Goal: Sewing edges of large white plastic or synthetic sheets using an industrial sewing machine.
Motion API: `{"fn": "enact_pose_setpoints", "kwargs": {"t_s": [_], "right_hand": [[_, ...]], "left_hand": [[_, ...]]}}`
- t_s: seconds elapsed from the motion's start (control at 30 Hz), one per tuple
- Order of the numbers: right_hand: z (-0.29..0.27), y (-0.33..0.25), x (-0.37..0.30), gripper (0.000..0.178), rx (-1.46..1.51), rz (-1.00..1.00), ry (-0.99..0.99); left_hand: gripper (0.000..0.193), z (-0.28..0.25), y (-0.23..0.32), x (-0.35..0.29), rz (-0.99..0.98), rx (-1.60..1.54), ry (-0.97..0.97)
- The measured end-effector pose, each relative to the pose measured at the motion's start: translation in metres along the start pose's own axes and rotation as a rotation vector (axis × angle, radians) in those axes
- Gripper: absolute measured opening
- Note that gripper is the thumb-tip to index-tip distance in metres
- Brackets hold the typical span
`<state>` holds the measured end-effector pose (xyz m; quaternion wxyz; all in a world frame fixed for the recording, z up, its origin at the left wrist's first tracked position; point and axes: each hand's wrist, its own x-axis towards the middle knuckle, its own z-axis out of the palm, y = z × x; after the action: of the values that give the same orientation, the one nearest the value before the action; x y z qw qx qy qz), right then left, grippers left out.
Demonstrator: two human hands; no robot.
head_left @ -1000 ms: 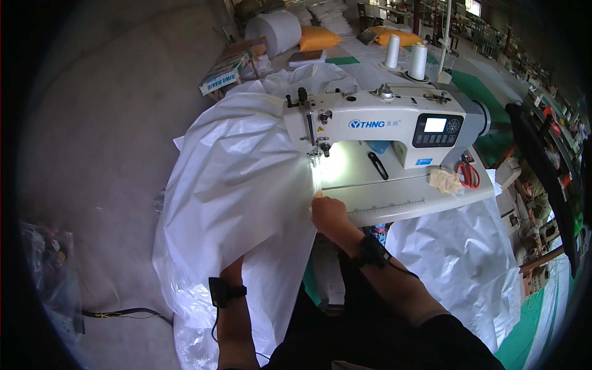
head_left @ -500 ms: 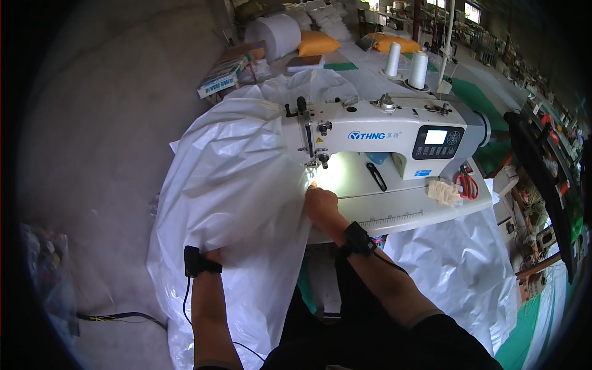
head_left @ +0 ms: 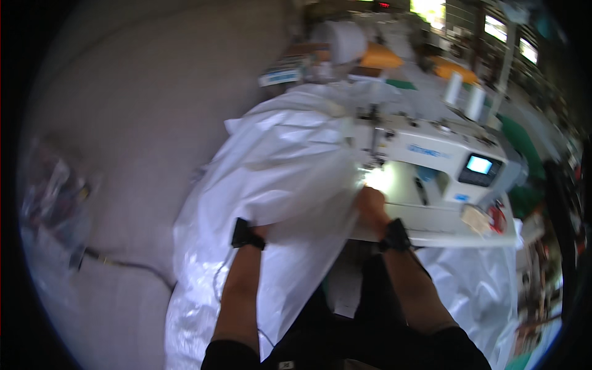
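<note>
Under the lit needle of the white sewing machine (head_left: 431, 163), my right hand (head_left: 372, 206) presses flat on the white plastic sheet (head_left: 277, 185), fingers not closed around anything. My left hand (head_left: 266, 229) is tucked beneath a fold of that sheet, so I cannot tell its grip. Most of the sheet hangs off the table's (head_left: 456, 237) left edge to the floor.
</note>
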<state>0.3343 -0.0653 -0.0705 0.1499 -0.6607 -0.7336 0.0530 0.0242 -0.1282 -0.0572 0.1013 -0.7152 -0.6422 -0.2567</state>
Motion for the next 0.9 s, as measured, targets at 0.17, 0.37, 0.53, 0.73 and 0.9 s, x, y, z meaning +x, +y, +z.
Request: {"fn": "enact_pose_setpoints", "kwargs": {"t_s": [0.17, 0.37, 0.53, 0.73, 0.9], "right_hand": [[0.014, -0.004, -0.006, 0.026, 0.008, -0.049, 0.145], [-0.018, -0.02, -0.09, 0.029, 0.474, 0.105, 0.135], [0.044, -0.039, -0.186, 0.044, 1.013, 0.023, -0.372], [0.049, -0.07, -0.199, 0.048, 1.733, 0.393, -0.535], [0.088, -0.053, -0.176, 0.033, 1.777, 0.235, -0.595]], "left_hand": [[0.021, -0.017, 0.054, -0.051, -0.011, -0.049, 0.083], [0.035, -0.079, 0.056, -0.144, 0.124, -0.337, 0.125], [0.081, -0.092, 0.029, -0.134, -0.129, -0.016, 0.12], [0.089, -0.045, 0.038, -0.077, -0.223, 0.0, 0.104], [0.086, 0.003, -0.021, -0.071, -0.082, 0.11, 0.229]]}}
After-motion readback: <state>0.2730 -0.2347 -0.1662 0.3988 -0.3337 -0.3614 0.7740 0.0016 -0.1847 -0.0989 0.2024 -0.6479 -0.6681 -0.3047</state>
